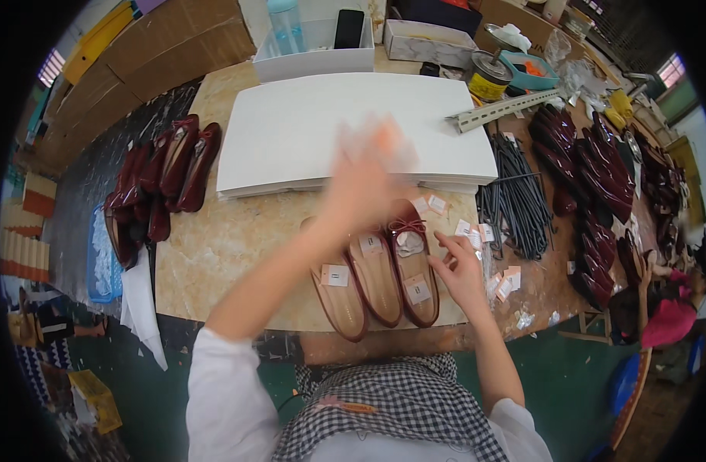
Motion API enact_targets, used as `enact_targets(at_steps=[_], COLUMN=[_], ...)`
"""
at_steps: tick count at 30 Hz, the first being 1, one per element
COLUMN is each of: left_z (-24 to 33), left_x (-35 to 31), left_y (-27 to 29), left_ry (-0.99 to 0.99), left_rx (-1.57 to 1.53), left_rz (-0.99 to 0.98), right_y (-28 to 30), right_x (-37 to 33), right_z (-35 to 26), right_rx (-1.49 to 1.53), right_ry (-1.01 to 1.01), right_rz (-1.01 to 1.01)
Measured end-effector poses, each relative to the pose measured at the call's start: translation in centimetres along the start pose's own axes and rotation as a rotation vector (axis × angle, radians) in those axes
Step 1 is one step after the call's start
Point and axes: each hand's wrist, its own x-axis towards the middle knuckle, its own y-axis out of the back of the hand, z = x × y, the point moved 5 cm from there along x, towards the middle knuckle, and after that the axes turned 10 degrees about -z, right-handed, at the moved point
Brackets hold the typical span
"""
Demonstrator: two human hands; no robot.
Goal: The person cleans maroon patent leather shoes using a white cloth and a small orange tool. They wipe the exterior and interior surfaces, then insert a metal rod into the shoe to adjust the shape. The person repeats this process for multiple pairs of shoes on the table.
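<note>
Three dark red ballet flats lie side by side on the table in front of me: a left shoe (341,308), a middle shoe (384,296) and a right shoe (424,304). Each has a small white tag on its insole, and crumpled white paper (409,244) fills the toe of the right one. My left hand (372,158), smeared by motion, is above a stack of white sheets (291,127); an orange blur shows at its fingers. Beside the right shoe, my right hand (458,269) has its fingers apart and appears to hold nothing.
Loose tags (508,283) and black rods (515,200) lie to the right. More dark red shoes are piled at the left (172,165) and right (584,169). A metal angle bar (507,110) rests across the stack's corner. A co-worker (669,319) sits at far right.
</note>
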Motion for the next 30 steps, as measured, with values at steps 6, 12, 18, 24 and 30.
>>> enact_targets(at_steps=[6,12,18,24,30], left_z=[-11.8,-6.0,-9.8,3.0,8.3], left_x=[1.7,1.0,0.1,-3.8,-11.0], left_y=[-5.0,-3.3,-6.0,1.9,6.7], left_ry=[0.501,0.185,0.442,-0.063,-0.389], left_rx=[-0.153,-0.248,0.08,-0.372,-0.876], left_rz=[-0.022,0.074,0.258,0.212,0.402], right_y=[-0.2,0.9,-0.8,-0.1,-2.8], right_x=[-2.7,-2.2,-2.0,-2.6,-3.8], right_z=[-0.8,-2.6,-4.7,-3.5,-3.3], right_rx=[0.224,0.953,0.905,1.294,1.318], right_ry=[0.014,0.068,0.082,-0.085,-0.174], right_rz=[-0.016,0.093,-0.082,0.022,-0.293])
